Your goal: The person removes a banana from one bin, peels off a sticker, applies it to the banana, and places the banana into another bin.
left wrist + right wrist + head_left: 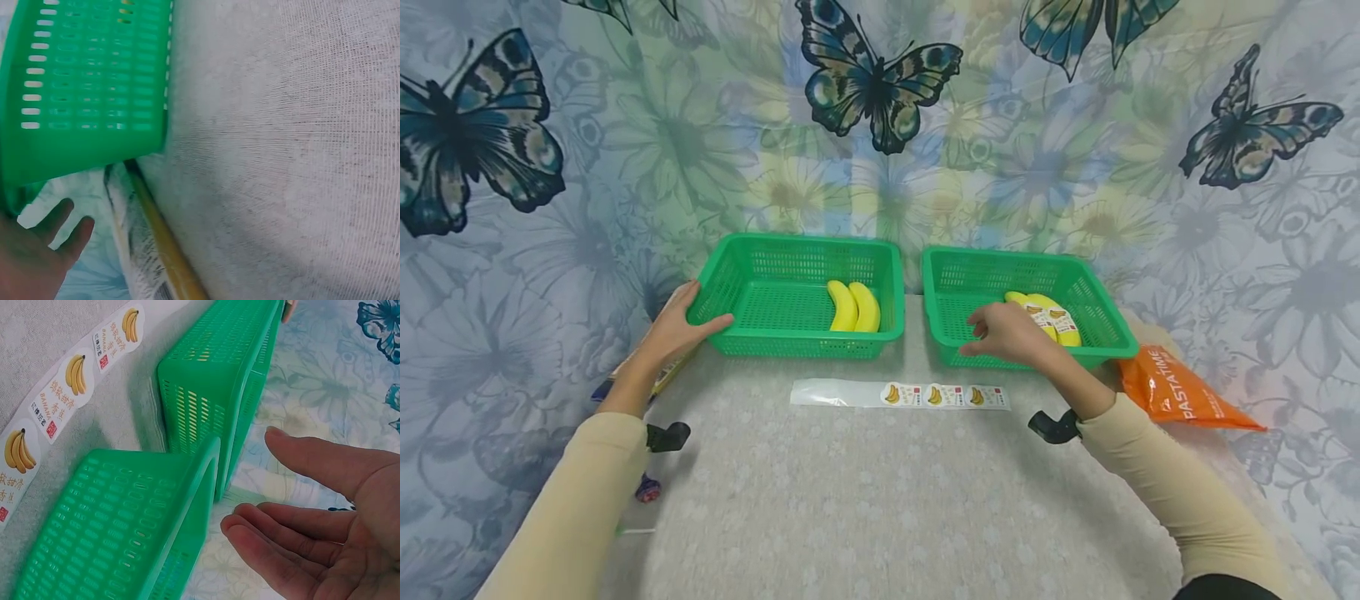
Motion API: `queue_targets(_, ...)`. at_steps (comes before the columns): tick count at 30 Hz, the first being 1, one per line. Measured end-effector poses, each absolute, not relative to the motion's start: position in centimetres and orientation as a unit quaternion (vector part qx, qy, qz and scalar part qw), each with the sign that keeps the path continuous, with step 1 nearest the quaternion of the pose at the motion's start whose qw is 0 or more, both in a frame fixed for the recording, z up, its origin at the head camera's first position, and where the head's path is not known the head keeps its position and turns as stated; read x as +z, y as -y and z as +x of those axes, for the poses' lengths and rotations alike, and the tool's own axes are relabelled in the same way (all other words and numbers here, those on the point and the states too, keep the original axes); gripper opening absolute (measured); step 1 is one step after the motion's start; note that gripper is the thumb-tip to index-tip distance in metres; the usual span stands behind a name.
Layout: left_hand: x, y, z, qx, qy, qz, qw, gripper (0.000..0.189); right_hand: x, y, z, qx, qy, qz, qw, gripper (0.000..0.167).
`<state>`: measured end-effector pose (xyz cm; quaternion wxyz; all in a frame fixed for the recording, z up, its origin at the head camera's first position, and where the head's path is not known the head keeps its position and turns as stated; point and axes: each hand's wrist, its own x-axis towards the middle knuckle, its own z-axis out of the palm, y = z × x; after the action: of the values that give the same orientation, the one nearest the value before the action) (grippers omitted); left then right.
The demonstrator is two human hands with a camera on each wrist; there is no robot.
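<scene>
My left hand (673,333) is at the left end of the left green basket (805,337), thumb reaching over its front corner. Its visible fingers (72,240) look straight in the left wrist view; whether they touch the basket I cannot tell. Two yellow bananas (843,307) lie unlabelled in that basket's right part. Above the front of the right green basket (1108,321) hovers my right hand (1011,332), its fingers loosely bent with nothing between them. Beside it are bananas (1066,327) bearing stickers, partly hidden by the hand.
A strip of banana stickers (943,396) lies before the baskets, bare backing on its left half. An orange packet (1187,390) is right of the right basket. Behind the left hand, a yellow-edged item (165,244) lies partly hidden. A butterfly-print cloth (880,192) hangs behind.
</scene>
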<state>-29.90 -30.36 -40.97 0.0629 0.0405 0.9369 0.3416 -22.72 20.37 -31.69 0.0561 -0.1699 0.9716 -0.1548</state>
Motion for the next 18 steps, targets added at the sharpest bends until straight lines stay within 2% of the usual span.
queue_targets(18,-42.5,30.4,-30.3,0.365,-0.93,0.038,0.022,0.103,-30.8,-18.6,-22.6,-0.141,-0.972,-0.182,0.052,0.054)
